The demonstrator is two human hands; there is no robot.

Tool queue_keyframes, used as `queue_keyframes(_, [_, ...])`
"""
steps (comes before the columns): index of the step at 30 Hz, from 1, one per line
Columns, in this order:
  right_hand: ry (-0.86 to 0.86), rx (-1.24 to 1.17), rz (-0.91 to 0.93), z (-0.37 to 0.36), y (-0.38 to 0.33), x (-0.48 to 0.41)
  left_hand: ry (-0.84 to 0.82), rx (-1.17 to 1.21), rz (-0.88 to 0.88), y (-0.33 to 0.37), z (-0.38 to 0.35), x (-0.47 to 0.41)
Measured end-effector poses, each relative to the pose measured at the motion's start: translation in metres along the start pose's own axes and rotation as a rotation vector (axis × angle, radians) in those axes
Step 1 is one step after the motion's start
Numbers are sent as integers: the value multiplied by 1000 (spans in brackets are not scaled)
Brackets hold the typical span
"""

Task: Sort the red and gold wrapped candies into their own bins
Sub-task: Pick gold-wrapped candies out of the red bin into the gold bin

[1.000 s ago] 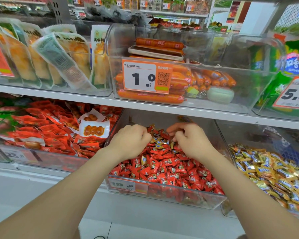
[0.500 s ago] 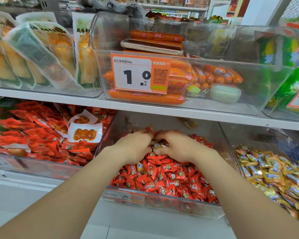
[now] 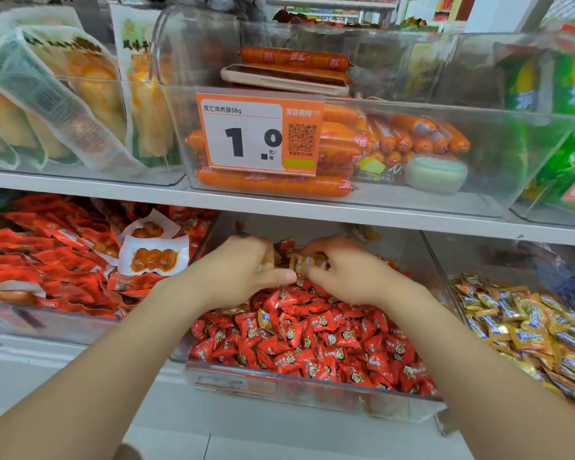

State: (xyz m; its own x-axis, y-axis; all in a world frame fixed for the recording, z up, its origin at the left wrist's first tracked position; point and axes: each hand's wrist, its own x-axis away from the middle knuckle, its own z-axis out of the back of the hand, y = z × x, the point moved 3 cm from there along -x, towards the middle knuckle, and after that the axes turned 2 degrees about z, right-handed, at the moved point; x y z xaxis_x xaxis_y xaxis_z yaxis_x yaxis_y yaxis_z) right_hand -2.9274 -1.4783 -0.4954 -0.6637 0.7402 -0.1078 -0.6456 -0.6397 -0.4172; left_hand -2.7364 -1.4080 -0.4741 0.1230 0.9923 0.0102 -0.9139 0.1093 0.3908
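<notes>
Both hands are working at the back of the red bin (image 3: 312,391), and things are changing fast. A second ago they were digging apart, knuckles down in the red candies (image 3: 316,340); half a second ago they were closing together; now they are meeting just above the pile with something shiny showing between them. The right hand (image 3: 352,275) is pinching a gold candy (image 3: 300,262) in narrow, curled fingers. The left hand (image 3: 239,272) is curling too, with a glint of wrapper at its fingertips, but motion blur is hiding whether it is actually gripping anything. So a misfit is coming out of the red, I'd say, and its home, the gold bin (image 3: 440,260), is sitting just right of the red bin, heaped with gold candies (image 3: 525,330). Another gold stray (image 3: 264,318) is lying near the middle of the red bin, waiting its turn.
</notes>
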Motion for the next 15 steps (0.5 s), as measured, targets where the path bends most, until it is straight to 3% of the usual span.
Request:
queue_keyframes(4, [67,-101,-85,21,-11,18,-5,15,9,-3,7,8])
queue_keyframes(12, [159,-473,-493,29,-10,37,-301,-109,59,3,-5,32])
queue_keyframes(15, [51,-241,-420,22,-8,41,-269,-157,32,8,-3,35])
